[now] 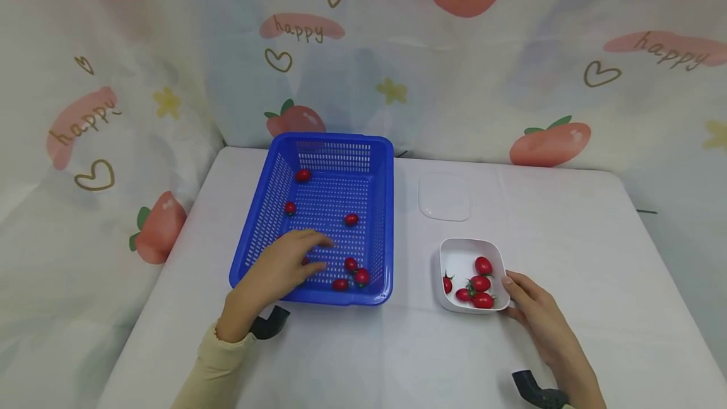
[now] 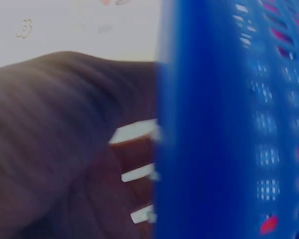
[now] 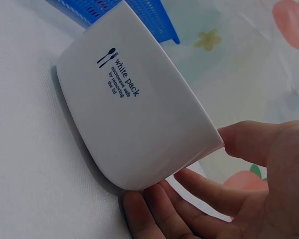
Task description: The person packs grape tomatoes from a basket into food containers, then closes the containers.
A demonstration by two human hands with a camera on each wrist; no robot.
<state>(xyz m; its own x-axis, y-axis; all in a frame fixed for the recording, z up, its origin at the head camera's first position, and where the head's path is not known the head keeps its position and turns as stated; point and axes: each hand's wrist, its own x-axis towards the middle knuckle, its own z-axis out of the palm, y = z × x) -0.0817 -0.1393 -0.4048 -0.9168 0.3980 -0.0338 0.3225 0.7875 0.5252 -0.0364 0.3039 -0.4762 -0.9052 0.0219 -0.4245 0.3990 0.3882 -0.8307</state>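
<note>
My left hand [image 1: 286,264] reaches over the near-left part of a blue plastic basket [image 1: 388,219]. Its thumb and fingers are spread apart, with a cherry tomato [image 1: 305,260] partly hidden beside them. Several more cherry tomatoes [image 1: 351,219] lie scattered on the basket's floor. In the left wrist view the basket wall [image 2: 204,124] covers the fingertips. At the right, my right hand [image 1: 536,308] holds a white square food container [image 3: 134,104] by its right side, thumb at the rim and fingers lower down. Several cherry tomatoes [image 1: 480,283] with some green stems sit inside it.
A translucent square lid [image 1: 445,197] lies flat on the white-covered table [image 1: 363,358], behind the container. A printed fabric backdrop [image 1: 454,100] rises along the table's back and left sides.
</note>
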